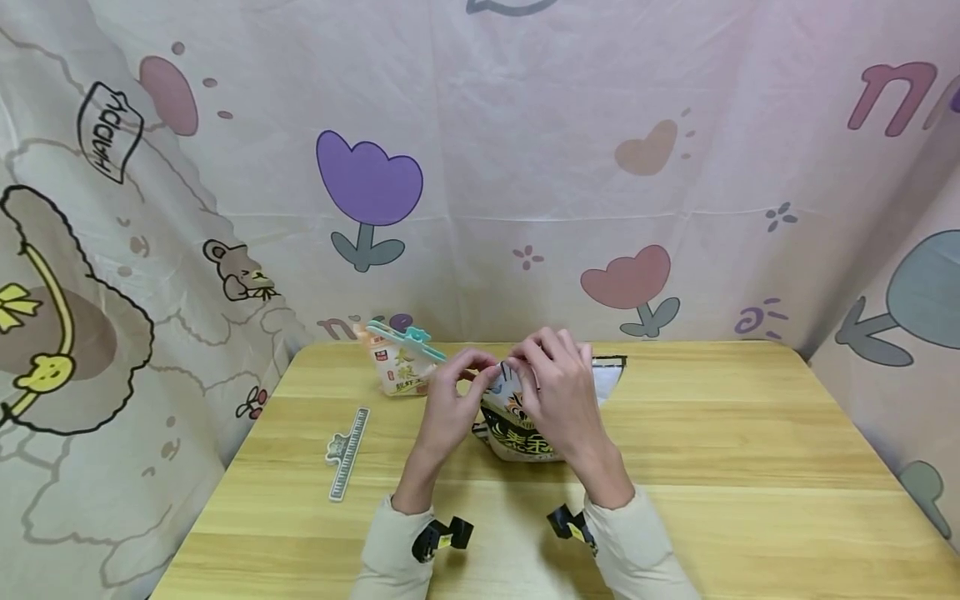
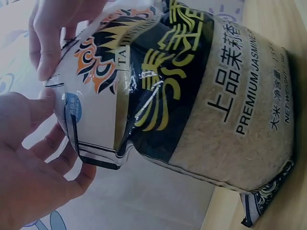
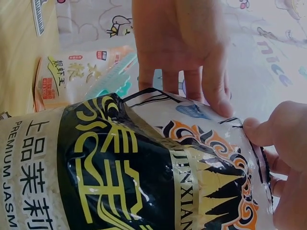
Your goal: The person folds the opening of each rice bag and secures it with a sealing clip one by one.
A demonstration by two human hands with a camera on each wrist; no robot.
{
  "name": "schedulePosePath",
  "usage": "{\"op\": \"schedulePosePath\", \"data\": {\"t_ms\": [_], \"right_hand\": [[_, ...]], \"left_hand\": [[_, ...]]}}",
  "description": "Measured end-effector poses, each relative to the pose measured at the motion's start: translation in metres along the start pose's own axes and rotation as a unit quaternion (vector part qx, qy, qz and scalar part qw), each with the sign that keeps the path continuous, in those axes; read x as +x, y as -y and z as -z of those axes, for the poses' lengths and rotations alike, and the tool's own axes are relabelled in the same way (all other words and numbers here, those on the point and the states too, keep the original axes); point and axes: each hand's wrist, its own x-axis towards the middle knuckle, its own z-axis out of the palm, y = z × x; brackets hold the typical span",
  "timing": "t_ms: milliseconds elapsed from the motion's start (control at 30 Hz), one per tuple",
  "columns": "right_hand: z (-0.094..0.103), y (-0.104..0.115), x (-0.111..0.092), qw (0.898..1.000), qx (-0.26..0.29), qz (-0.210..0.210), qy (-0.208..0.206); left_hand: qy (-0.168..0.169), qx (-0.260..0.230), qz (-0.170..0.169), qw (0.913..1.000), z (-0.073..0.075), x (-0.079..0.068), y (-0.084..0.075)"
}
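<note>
A tall plastic rice bag, clear below and black above with gold lettering, stands on the pale yellow wood-grain desk. The left-hand grip is clamped on the bag's top edge between thumb and fingers; the right-hand grip pinches that edge just beside it. The grain-filled lower part looks heavy and apt to sag or shift, while the white film at the top seems light, limp and rather slippery. A pinch along the top edge probably suits the film; any lift is better supported under the base. The bag's body lies below both grips. Left of the bag are a grey-white ruler-like clip and, farther back, a pinkish plastic packet with a turquoise bar clip across its top.
</note>
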Motion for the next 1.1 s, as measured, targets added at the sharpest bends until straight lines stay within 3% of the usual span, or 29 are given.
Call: {"op": "schedulePosePath", "data": {"t_ms": [133, 500, 1100], "right_hand": [[-0.001, 0.000, 0.000, 1.000, 0.002, 0.004, -0.003], [-0.001, -0.003, 0.000, 1.000, 0.010, -0.001, -0.013], [0.000, 0.001, 0.002, 1.000, 0.002, -0.003, -0.002]], "left_hand": [[0.000, 0.016, -0.004, 0.9999, 0.001, 0.000, 0.003], [0.076, 0.047, 0.025, 0.9957, 0.019, -0.001, 0.021], [0.116, 0.053, 0.034, 0.9913, 0.033, -0.001, 0.032]]}}
